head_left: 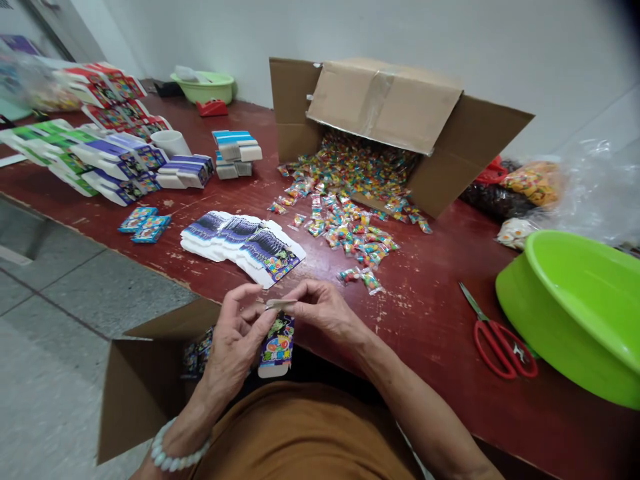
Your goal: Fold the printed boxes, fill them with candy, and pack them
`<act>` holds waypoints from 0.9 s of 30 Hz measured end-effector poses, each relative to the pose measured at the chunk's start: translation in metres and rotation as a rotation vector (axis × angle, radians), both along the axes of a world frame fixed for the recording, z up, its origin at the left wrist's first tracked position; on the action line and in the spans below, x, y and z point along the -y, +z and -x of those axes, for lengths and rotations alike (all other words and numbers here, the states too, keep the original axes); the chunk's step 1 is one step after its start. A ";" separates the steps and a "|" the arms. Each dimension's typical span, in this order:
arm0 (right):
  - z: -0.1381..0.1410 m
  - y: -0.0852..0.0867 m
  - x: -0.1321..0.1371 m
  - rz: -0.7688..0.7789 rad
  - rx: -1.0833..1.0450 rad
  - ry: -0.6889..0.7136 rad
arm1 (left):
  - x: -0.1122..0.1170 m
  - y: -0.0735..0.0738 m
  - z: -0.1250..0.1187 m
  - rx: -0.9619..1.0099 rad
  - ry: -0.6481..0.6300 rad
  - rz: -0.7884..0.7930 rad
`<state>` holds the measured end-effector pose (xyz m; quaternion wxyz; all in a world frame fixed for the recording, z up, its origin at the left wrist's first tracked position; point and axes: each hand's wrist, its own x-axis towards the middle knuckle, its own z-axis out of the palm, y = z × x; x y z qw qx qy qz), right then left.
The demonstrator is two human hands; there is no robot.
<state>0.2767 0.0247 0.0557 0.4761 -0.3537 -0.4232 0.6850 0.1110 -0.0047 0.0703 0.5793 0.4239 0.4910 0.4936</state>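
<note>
A small dark purple candy box [277,343] with colourful print is between my hands, just off the table's front edge. My left hand [240,333] holds it by its upper left side. My right hand [317,303] pinches the pale flap at its top end. The lower end has a flap hanging open. Beyond my hands lies a fanned stack of flat purple cartons [240,243]. To the right of the stack, wrapped candies [360,233] spill out of a tipped cardboard box [385,107]. Two wrapped candies [370,280] lie nearest my right hand.
Red-handled scissors [500,347] lie beside a green basin [575,320] at the right. An open carton [135,393] with printed boxes inside stands below the table at left. Purple boxes [120,160], blue boxes [237,150] and a tape dispenser [213,108] sit farther back.
</note>
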 end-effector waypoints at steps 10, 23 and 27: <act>0.001 -0.003 0.002 -0.043 0.136 0.079 | 0.001 -0.003 -0.007 0.225 -0.191 0.354; -0.003 0.010 0.000 -0.227 0.198 0.074 | -0.004 -0.012 -0.007 -0.003 -0.207 0.230; -0.008 0.003 0.000 -0.406 0.361 0.041 | -0.003 -0.016 -0.011 -0.040 -0.169 0.228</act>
